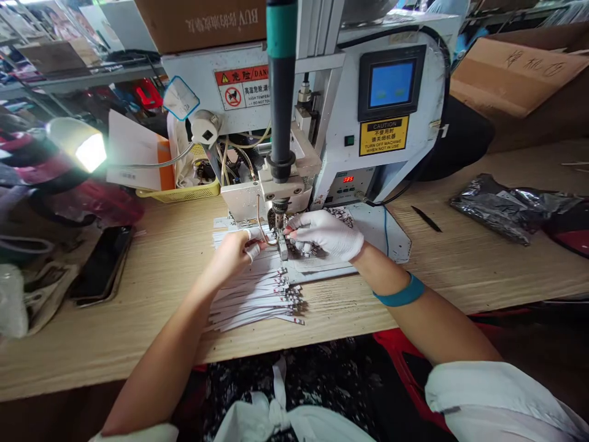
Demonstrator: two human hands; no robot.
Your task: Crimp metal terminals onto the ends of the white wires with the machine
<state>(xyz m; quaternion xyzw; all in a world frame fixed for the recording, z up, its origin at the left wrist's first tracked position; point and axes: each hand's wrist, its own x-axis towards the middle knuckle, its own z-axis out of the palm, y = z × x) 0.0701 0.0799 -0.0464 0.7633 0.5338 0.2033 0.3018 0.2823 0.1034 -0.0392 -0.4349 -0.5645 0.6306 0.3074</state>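
My left hand (235, 250), with white coverings on some fingertips, is pinched closed just left of the soldering machine's tip (278, 212). What its fingers hold is too small to make out. White cables (248, 294) with small metal connector ends lie in a row beneath and in front of it. On the other side of the tip, my right hand (327, 234) wears a white glove with bare fingertips. Its thumb and finger close together beside the small metal fixture (282, 247), and their contents are hidden. Loose small metal connectors (307, 248) lie under that hand.
The white machine (331, 141) with a blue screen (392, 84) stands directly ahead. A lit lamp (87, 150), a yellow basket (184, 193) and a phone (102, 263) are at left. Black tweezers (426, 218), a silver bag (501, 209) and a cardboard box (519, 73) are at right.
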